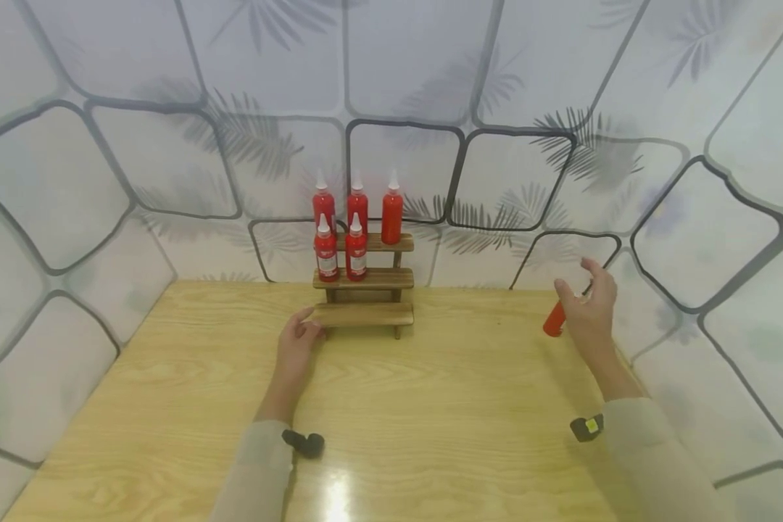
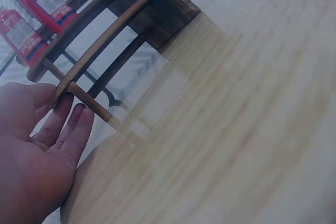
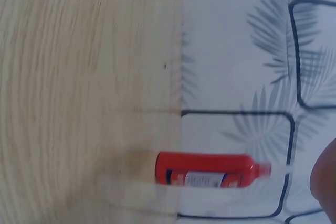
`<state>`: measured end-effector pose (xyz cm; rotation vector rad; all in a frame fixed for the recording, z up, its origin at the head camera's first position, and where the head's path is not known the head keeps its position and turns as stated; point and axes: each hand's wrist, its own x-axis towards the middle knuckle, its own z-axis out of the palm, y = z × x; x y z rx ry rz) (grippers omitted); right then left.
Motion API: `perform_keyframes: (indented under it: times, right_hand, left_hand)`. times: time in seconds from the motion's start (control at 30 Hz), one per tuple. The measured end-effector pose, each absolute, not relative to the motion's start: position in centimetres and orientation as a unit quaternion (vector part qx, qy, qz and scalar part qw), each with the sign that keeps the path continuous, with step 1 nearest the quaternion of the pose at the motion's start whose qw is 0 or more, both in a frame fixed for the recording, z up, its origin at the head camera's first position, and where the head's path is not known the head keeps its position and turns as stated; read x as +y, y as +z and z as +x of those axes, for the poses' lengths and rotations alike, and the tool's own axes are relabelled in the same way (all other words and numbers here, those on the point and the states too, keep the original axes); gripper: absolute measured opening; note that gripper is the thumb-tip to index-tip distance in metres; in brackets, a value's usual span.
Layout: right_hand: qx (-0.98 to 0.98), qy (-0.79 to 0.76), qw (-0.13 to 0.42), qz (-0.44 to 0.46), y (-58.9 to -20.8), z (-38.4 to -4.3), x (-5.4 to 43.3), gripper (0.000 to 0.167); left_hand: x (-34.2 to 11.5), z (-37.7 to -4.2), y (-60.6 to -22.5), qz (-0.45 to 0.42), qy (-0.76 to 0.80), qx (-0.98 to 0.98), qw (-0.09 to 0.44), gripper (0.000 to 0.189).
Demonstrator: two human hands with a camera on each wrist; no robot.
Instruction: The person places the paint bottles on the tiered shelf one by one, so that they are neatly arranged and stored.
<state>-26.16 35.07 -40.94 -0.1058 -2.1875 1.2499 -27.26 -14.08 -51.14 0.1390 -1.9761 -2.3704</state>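
My left hand (image 1: 296, 341) grips the left end of the lowest step of a small three-tier wooden stand (image 1: 364, 314). In the left wrist view, the fingers (image 2: 76, 129) reach round and below the step's end. Far to the right, my right hand (image 1: 590, 304) is spread beside a red bottle (image 1: 553, 320), thumb and forefinger apart. The right wrist view shows this labelled bottle (image 3: 205, 170) upright by the wall, its pale nozzle pointing toward a blurred digit (image 3: 324, 182). The hand hides the bottle's upper part in the head view.
Several red bottles with white nozzles stand on the stand: the top tier includes one at its right end (image 1: 392, 217), and the middle tier holds two (image 1: 356, 254). A patterned wall (image 1: 404, 87) rises behind the wooden table (image 1: 431, 406), with another wall on each side.
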Motion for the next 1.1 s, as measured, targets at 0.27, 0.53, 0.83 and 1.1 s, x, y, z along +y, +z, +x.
perform_keyframes:
  times: [0.27,0.53,0.83,1.1]
  right_hand:
    - [-0.786,0.508,0.341,-0.090,-42.8,-26.5,38.1,0.058]
    - [-0.767,0.552,0.297,-0.139,-44.8,-27.0,39.1,0.055]
    - [-0.775,0.562,0.238,-0.161,-46.2,-27.5,38.5,0.052]
    - [-0.765,0.570,0.241,-0.176,-47.3,-28.2,38.2,0.049]
  left_hand:
    - [-14.2,-27.2,-51.1,0.051,-0.763,-0.644,0.019,0.045]
    - [-14.1,-27.3,-51.2,0.056,-0.769,-0.637,0.021,0.045]
    - [-14.1,-27.4,-51.2,0.056,-0.778,-0.626,0.013,0.046]
    - [-14.1,-27.4,-51.3,0.051,-0.774,-0.631,0.019,0.044]
